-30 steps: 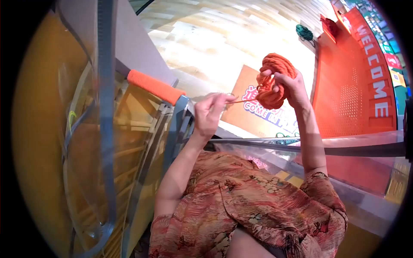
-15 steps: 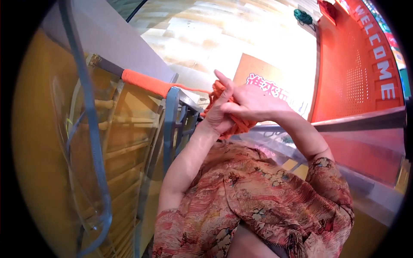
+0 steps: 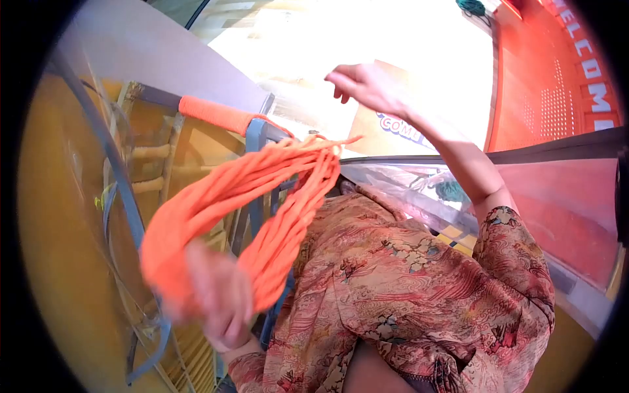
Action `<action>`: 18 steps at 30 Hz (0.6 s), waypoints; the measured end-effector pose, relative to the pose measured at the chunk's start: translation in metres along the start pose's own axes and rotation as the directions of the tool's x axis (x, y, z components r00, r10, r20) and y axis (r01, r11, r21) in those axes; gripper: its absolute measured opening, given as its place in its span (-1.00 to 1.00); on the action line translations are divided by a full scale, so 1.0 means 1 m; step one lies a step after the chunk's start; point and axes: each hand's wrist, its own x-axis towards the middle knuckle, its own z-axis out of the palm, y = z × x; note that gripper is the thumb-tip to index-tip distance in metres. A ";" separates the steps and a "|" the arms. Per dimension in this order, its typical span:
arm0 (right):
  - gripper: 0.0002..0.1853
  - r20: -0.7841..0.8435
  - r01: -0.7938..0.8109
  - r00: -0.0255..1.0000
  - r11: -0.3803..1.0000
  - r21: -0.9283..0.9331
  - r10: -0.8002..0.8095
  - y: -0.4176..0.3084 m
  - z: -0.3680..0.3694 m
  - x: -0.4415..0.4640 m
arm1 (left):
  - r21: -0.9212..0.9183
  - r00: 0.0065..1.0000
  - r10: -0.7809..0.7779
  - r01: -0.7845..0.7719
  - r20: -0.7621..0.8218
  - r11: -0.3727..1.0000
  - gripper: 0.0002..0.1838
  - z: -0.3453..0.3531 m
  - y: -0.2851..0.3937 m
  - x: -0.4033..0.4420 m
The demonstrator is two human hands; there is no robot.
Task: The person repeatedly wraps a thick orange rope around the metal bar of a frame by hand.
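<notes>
A thick looped skein of orange yarn (image 3: 216, 193) hangs stretched out across the left and middle of the view. My left hand (image 3: 226, 295), blurred by motion, grips the skein's lower left end. The bundle narrows at its upper right, where a loose strand end sticks out. Higher up, apart from the yarn, my right hand (image 3: 370, 85) is in the air with its fingers loosely bent and nothing seen in it. Orange yarn is wound tightly round a bar (image 3: 213, 114) of the metal frame (image 3: 255, 139), and a strand runs from it towards the skein.
A red perforated panel (image 3: 534, 92) with white letters stands at the right. Beyond the frame, a mat (image 3: 373, 121) with lettering lies on the pale floor. Green yarn (image 3: 470, 8) is at the top. Bamboo-like rungs (image 3: 147, 185) and a grey strap (image 3: 118, 157) are at left.
Both hands were together around the bunched yarn. Now my left hand has pulled the skein down and left, spreading it out, while my right hand has let go and lifted away.
</notes>
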 end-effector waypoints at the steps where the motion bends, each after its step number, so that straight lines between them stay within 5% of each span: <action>1: -0.57 0.055 0.010 0.998 0.999 -0.037 -0.008 0.021 0.013 0.005 | 0.007 1.000 0.011 -0.011 -0.016 1.000 -0.82 0.011 0.022 0.001; 4: -0.58 0.291 -0.060 0.956 0.949 0.310 -0.035 0.065 0.072 0.010 | 0.086 0.989 -0.142 0.144 -0.035 0.986 -0.85 0.062 0.079 0.004; 5: -0.61 0.319 -0.010 0.947 0.987 0.157 -0.041 0.062 0.086 0.009 | 0.110 0.980 -0.194 0.199 -0.051 0.974 -0.84 0.081 0.093 0.003; 7: -0.62 0.384 0.010 0.908 0.925 0.379 -0.167 0.058 0.122 0.008 | 0.132 0.965 -0.243 0.254 -0.097 0.958 -0.82 0.116 0.114 -0.011; 10: -0.64 0.559 0.127 0.790 0.960 0.251 -0.251 0.048 0.153 0.010 | 0.306 0.960 -0.031 0.119 -0.279 0.944 -0.59 0.176 0.110 -0.023; 11: -0.57 0.590 0.148 0.756 0.952 0.268 -0.284 0.047 0.163 0.007 | 0.385 0.917 0.195 -0.051 -0.347 0.921 -0.82 0.190 0.100 -0.021; 12: -0.53 0.602 0.256 0.721 0.939 0.229 -0.344 0.048 0.176 0.002 | 0.477 0.821 0.416 -0.206 -0.391 0.855 -0.82 0.201 0.095 -0.019; 13: -0.48 0.614 0.369 0.675 0.908 0.197 -0.408 0.039 0.181 -0.007 | 0.502 0.801 0.440 -0.207 -0.406 0.840 -0.82 0.217 0.094 -0.018; 15: -0.28 0.798 0.220 0.551 0.965 0.143 -0.244 0.013 0.180 -0.024 | 0.573 0.719 0.458 -0.101 -0.523 0.814 -0.85 0.247 0.095 -0.020; 18: -0.06 0.805 0.393 0.392 0.872 0.292 -0.446 0.014 0.200 -0.042 | 0.617 0.683 0.552 -0.187 -0.478 0.765 -0.85 0.278 0.090 -0.024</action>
